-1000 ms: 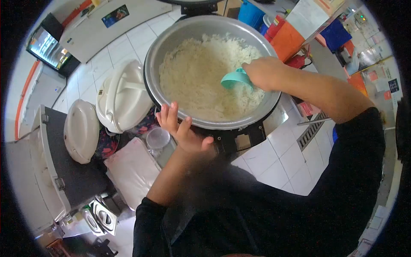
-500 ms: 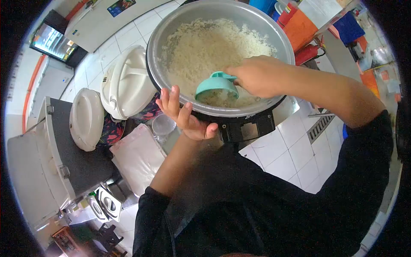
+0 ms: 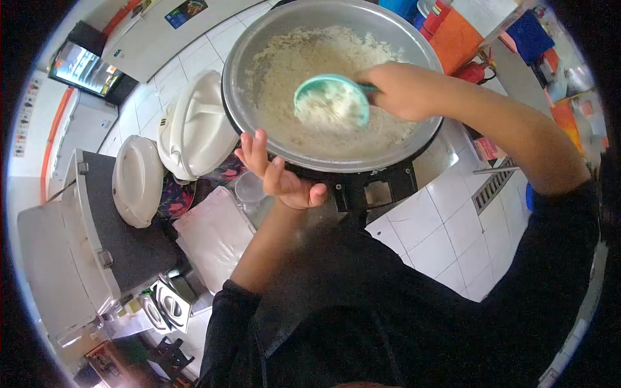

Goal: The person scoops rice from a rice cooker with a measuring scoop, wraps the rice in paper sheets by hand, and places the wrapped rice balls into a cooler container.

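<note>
A large round metal pot [image 3: 236, 77] holds white rice [image 3: 284, 58]. Closed round its handle, my right hand [image 3: 404, 92] holds a teal scoop [image 3: 315, 83] above the rice. The scoop's bowl faces up, heaped with rice and slightly blurred. At the pot's near left rim is my left hand [image 3: 278, 173], palm up with its fingers spread and nothing in it. Its fingertips are by the rim; whether they touch it I cannot tell. Below the rim, a black bracket [image 3: 394, 187] juts out.
Two cream lids [image 3: 194, 129] stand left of the pot. Near them are a stack of plastic sheets [image 3: 217, 236], a clear cup [image 3: 250, 187] and a dark grey open case [image 3: 123, 239]. Metal container lids [image 3: 173, 306] lie lower left. A red extinguisher [image 3: 474, 72] is at the right.
The scoop has gone from dipping in the rice, bowl down, to being raised and turned up full of rice. My left hand stays by the rim. The view has shifted.
</note>
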The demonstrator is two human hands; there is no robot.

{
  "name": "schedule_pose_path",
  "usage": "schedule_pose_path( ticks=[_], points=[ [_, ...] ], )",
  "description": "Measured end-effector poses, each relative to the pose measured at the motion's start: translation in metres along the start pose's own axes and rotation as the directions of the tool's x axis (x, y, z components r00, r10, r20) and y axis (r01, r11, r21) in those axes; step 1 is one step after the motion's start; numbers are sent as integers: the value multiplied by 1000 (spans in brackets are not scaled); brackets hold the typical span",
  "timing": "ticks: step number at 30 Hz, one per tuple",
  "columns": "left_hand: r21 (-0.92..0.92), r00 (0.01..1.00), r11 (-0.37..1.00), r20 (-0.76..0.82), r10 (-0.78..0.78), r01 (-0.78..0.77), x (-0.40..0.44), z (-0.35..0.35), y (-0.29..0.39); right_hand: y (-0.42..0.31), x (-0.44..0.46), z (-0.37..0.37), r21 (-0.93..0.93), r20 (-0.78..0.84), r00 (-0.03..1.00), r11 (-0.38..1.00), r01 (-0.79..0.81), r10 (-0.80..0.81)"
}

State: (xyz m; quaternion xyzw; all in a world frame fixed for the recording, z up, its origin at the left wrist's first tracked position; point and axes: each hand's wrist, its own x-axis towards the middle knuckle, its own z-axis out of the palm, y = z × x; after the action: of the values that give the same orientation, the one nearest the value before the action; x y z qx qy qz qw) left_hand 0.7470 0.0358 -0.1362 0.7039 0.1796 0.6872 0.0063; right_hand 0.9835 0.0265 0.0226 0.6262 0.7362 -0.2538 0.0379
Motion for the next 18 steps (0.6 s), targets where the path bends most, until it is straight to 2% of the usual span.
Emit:
schedule_pose_path(
  ticks=[1, 4, 7, 10, 13, 16, 18],
  points=[
    [-9, 1000, 1000, -5, 8, -9, 0, 0, -1, 9, 16, 12, -8, -35, 998, 999, -44, 44],
    [-22, 999, 999, -26, 28, -28, 2, 5, 0, 8, 44, 35, -74, 11, 998, 995, -66, 67],
    [-14, 999, 999, -19, 43, -43, 2, 3, -3, -23, 35, 41, -97, 16, 992, 987, -125, 127],
    [-5, 999, 999, -10, 40, -40, 2, 2, -3, -22, 25, 45, -32, -4, 1000, 999, 10, -10],
    [-2, 1000, 1000, 4, 22, -22, 1, 1, -1, -36, 2, 32, 40, 11, 1000, 999, -2, 2],
    [-9, 1000, 1000, -6, 14, -14, 1, 3, 0, -34, -5, 40, 48, -70, 998, 999, -2, 6],
    [-19, 999, 1000, 36, 0, 1, 1, -1, 0, -19, -2, 40, 65, -77, 995, 996, 68, -63]
  ],
)
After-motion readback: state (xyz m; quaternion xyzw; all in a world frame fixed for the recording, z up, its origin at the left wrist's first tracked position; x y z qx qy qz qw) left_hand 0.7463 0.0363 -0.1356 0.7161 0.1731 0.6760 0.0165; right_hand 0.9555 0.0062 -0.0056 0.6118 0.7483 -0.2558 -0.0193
